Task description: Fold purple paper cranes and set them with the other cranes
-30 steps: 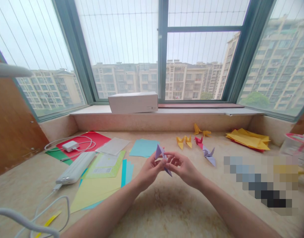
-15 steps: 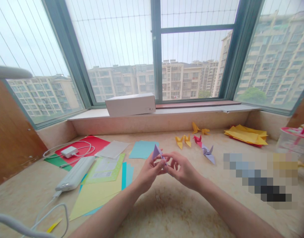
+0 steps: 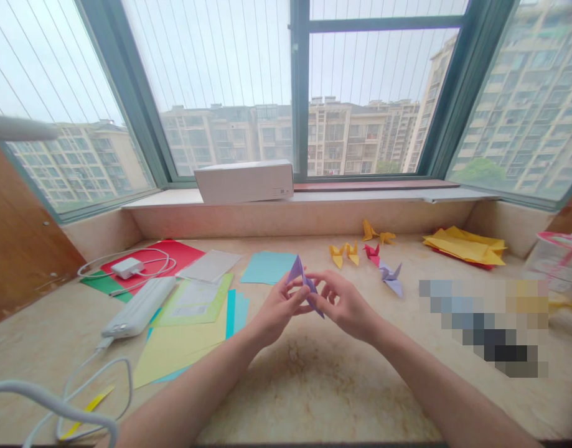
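Observation:
A small purple folded paper crane (image 3: 302,280) is held above the stone counter (image 3: 314,386) between both hands. My left hand (image 3: 277,308) pinches its left side, thumb and fingers closed on the paper. My right hand (image 3: 344,305) pinches the right side, with the other fingers loosely spread. One purple point sticks up, another points down to the right. Finished cranes lie beyond: yellow ones (image 3: 344,254), an orange one (image 3: 376,233), a red one (image 3: 372,252) and a lilac one (image 3: 392,279).
Coloured paper sheets (image 3: 192,336) lie at left with a white power bank (image 3: 139,308), a charger with cable (image 3: 127,267) and a red sheet (image 3: 173,255). A white box (image 3: 243,182) sits on the window sill. Yellow paper stack (image 3: 465,247) and a clear container (image 3: 559,261) are at right.
The hands stay together on the purple crane, turning it slightly; its lower point now shows again. The camera view has tilted a little.

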A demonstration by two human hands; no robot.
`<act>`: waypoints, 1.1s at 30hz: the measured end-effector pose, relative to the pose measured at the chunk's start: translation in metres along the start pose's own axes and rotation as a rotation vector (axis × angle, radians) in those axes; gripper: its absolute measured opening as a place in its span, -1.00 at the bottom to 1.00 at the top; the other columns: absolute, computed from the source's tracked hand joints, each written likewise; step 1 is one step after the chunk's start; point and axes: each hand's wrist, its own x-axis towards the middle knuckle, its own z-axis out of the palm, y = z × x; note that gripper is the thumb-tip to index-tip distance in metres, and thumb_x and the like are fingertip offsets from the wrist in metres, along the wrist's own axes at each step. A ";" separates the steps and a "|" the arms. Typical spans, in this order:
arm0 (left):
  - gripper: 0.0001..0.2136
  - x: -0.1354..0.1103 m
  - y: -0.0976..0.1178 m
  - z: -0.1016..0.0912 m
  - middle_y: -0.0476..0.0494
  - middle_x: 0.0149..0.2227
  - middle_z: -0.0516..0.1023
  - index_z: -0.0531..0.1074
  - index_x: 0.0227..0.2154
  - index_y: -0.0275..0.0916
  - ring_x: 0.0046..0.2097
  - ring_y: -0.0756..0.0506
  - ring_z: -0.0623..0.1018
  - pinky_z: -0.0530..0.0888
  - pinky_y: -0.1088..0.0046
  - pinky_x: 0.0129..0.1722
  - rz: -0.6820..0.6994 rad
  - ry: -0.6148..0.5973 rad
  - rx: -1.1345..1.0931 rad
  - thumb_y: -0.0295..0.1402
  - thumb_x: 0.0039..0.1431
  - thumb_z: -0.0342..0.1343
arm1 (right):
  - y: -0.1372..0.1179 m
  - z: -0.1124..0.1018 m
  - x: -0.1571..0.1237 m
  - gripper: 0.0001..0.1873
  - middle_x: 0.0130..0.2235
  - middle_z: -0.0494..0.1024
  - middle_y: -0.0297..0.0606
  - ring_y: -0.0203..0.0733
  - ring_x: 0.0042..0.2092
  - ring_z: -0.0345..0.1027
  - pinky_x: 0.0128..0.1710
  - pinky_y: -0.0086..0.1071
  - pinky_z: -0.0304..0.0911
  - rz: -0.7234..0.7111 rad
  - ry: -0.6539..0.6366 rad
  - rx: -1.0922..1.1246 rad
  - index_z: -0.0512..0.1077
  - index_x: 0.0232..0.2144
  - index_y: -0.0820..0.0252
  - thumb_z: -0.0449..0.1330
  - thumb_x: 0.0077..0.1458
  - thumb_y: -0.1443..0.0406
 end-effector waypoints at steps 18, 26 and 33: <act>-0.38 0.001 -0.008 -0.006 -0.30 0.15 0.45 0.29 0.25 -0.12 -0.04 -0.24 0.58 0.53 0.24 -0.06 0.145 -0.040 0.388 -0.17 0.14 0.28 | 0.011 0.009 -0.001 -0.55 -0.07 0.56 -0.17 -0.20 -0.27 0.46 -0.31 -0.37 0.39 -0.022 0.145 -0.139 0.39 0.05 0.14 0.10 0.08 0.47; -0.39 0.000 -0.008 -0.008 -0.28 0.09 0.51 0.18 0.32 -0.05 -0.02 -0.24 0.57 0.52 0.21 -0.06 0.175 -0.075 0.432 -0.17 0.24 0.19 | 0.015 0.006 0.001 -0.82 -0.28 0.60 -0.25 -0.20 -0.33 0.50 -0.37 -0.38 0.38 -0.007 0.173 -0.067 0.43 -0.20 0.15 0.06 0.19 0.40; -0.50 -0.001 -0.007 -0.004 -0.25 0.03 0.56 0.31 0.25 -0.08 -0.01 -0.25 0.57 0.51 0.13 0.02 0.185 -0.099 0.376 -0.14 0.27 0.13 | 0.016 0.006 0.002 -0.78 -0.21 0.59 -0.18 -0.22 -0.40 0.47 -0.47 -0.39 0.36 -0.005 0.207 -0.117 0.41 -0.09 0.15 0.11 0.19 0.35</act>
